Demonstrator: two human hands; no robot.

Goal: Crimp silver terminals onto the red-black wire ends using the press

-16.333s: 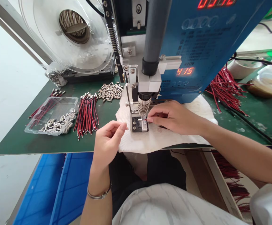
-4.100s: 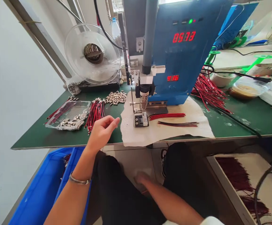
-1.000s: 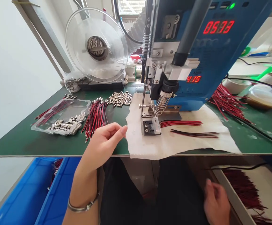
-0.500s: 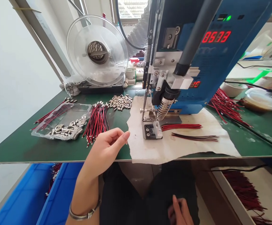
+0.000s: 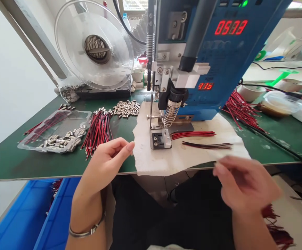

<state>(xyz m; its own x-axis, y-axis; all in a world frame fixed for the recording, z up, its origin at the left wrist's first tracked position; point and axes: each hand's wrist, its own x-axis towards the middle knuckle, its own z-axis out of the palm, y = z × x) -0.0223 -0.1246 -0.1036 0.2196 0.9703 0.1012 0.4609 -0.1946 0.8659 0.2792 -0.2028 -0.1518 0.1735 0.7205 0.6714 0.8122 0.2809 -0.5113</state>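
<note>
My left hand hovers over the table's front edge, left of the white cloth, with thumb and curled fingers pinched together. Whatever it holds, if anything, is hidden. On the right, my right hand is smeared by motion, its fingers bent, just in front of the cloth. Beyond it lie a few red-and-black wires and a second bundle of wires, whose left ends reach the small metal fixture. Above the fixture stands the blue machine's spring-wrapped nozzle.
A clear plastic tray holds metal connectors, beside a pile of wires and loose connectors. A clear reel stands behind. More wires and a tub of brown matter sit right. Blue bins are below.
My right hand has risen from my lap to the front edge of the cloth. My left hand keeps its pinch. The view has shifted slightly, moving the scene left and up.
</note>
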